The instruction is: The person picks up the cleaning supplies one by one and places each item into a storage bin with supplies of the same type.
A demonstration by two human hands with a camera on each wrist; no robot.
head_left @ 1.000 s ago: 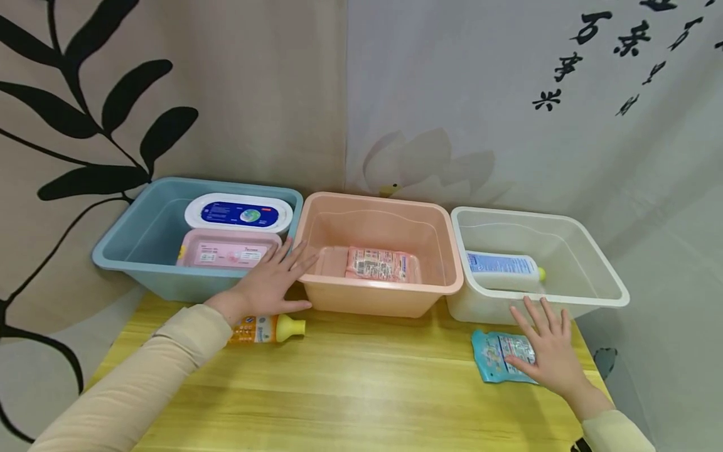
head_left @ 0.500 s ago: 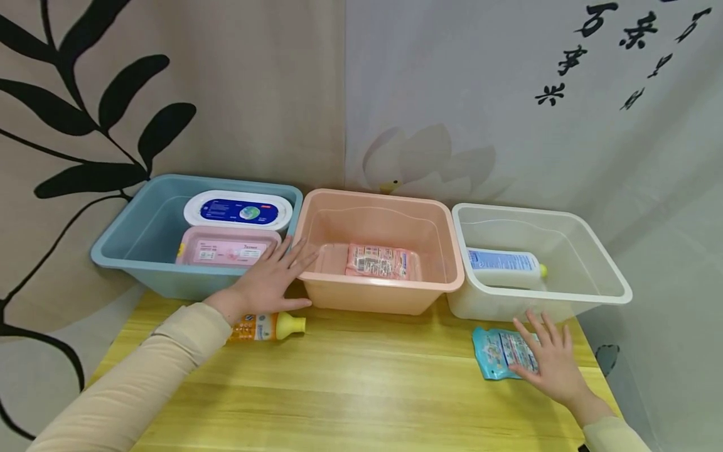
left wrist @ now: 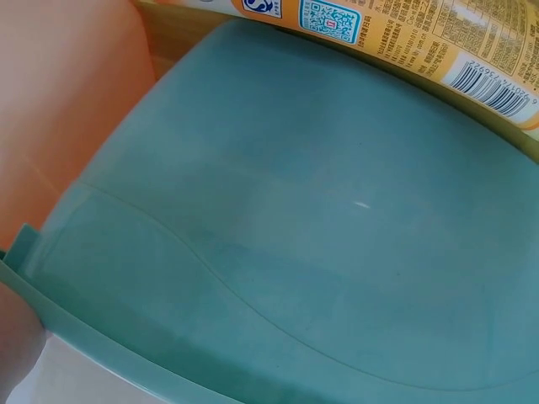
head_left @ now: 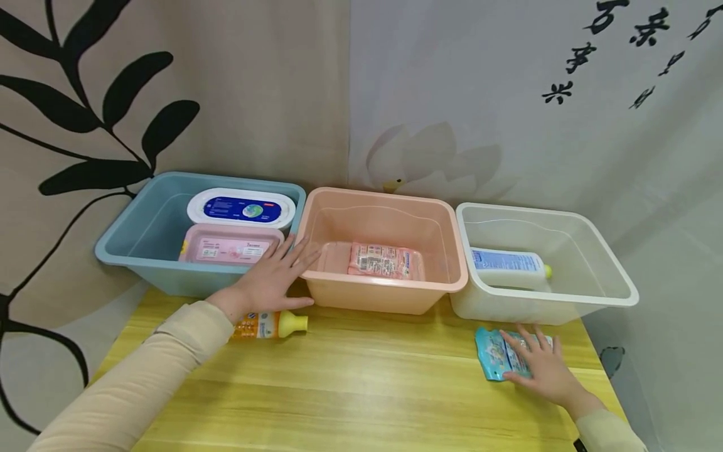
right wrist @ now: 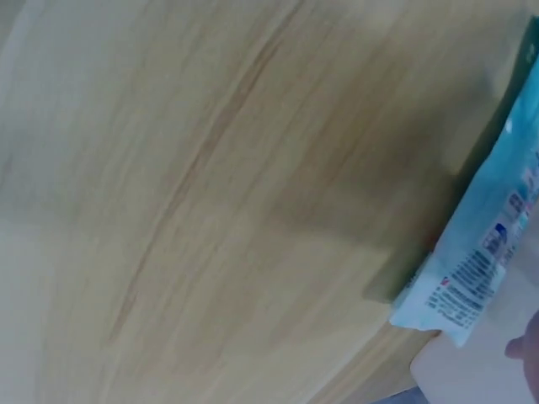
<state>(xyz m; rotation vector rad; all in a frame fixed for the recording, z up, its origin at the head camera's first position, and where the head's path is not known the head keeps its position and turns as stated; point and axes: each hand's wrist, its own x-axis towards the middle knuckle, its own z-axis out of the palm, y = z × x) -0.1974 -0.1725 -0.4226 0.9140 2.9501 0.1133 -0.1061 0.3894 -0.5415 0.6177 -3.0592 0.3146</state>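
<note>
My left hand (head_left: 265, 279) lies with fingers spread over the front corner of the blue tub (head_left: 141, 267), its fingertips at the rim beside the peach tub (head_left: 384, 295). Partly hidden below that hand is an orange bottle with a yellow cap (head_left: 290, 324). The left wrist view shows the bottle's printed label (left wrist: 404, 34) along the blue tub's wall (left wrist: 295, 202). On the right, my right hand (head_left: 542, 370) hovers low with spread fingers and overlaps a teal soft packet (head_left: 490, 353). In the right wrist view the packet (right wrist: 472, 269) lies on the wood, a fingertip (right wrist: 526, 349) near it.
Inside the blue tub sit a white oval box (head_left: 226, 210) and a pink box (head_left: 226, 245). The peach tub holds a pink packet (head_left: 378, 260). A white bottle (head_left: 503, 267) lies in the white tub (head_left: 553, 304). All stand along the back of the wooden table (head_left: 361, 383).
My right hand has drawn back from the white tub's front and lowered further over the teal packet. The left hand stays in place.
</note>
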